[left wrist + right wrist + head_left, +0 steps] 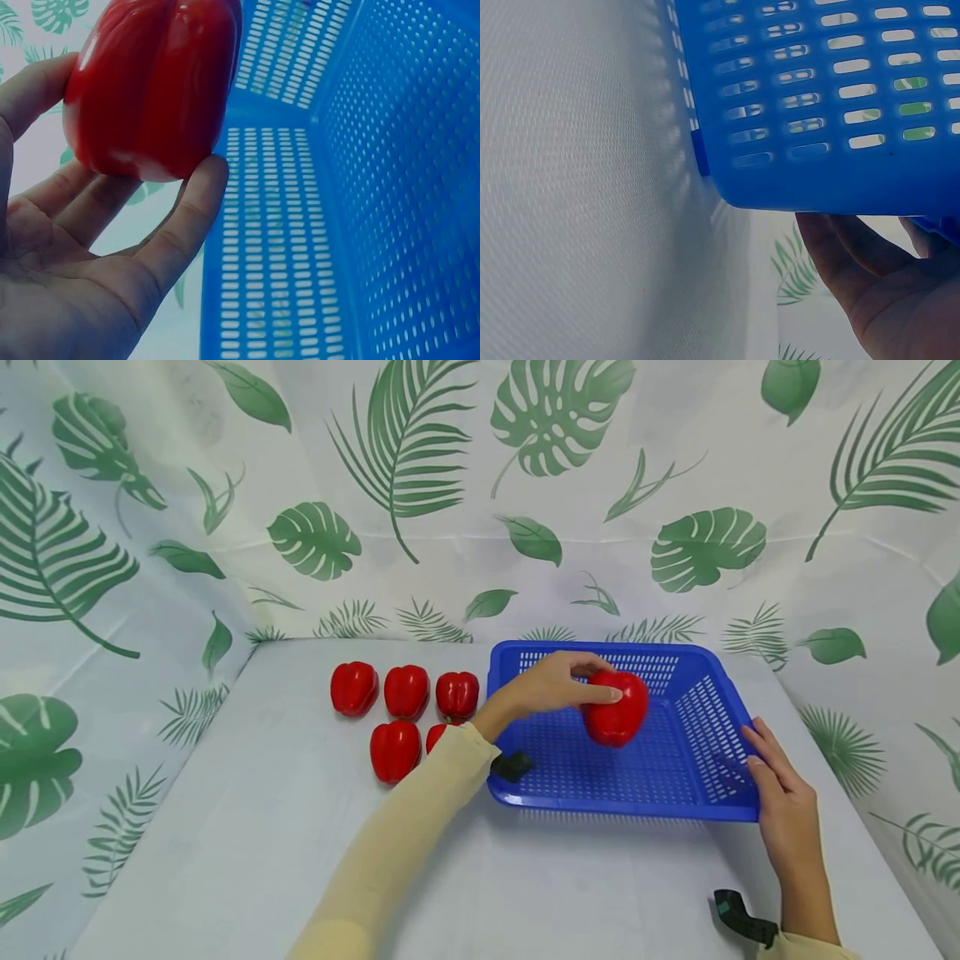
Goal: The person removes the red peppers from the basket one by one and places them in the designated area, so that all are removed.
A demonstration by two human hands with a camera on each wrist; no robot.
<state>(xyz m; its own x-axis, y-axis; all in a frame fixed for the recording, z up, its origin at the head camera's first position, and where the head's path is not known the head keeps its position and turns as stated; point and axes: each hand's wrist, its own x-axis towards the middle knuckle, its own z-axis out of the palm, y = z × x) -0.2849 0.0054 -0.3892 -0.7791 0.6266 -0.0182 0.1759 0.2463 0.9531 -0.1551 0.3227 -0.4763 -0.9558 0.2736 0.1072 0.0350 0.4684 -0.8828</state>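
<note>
A glossy red bell pepper (617,714) is held by my left hand (557,683), above the inside of a blue plastic basket (622,805). The left wrist view has the thumb and fingers spread around the lower part of this bell pepper (154,94), beside the basket's slotted wall (274,247). At the basket's right side, my right hand (787,814) grips the rim. From the right wrist, that hand (915,300) shows with fingertips against the basket (810,184); part of its hold is hidden. No other pepper shows inside the basket.
Several red bell peppers stand in two rows left of the basket, among them a back-left bell pepper (354,688) and a front bell pepper (395,751). My left sleeve partly covers one. White cloth (225,827) covers the table; a leaf-print curtain (450,460) hangs behind.
</note>
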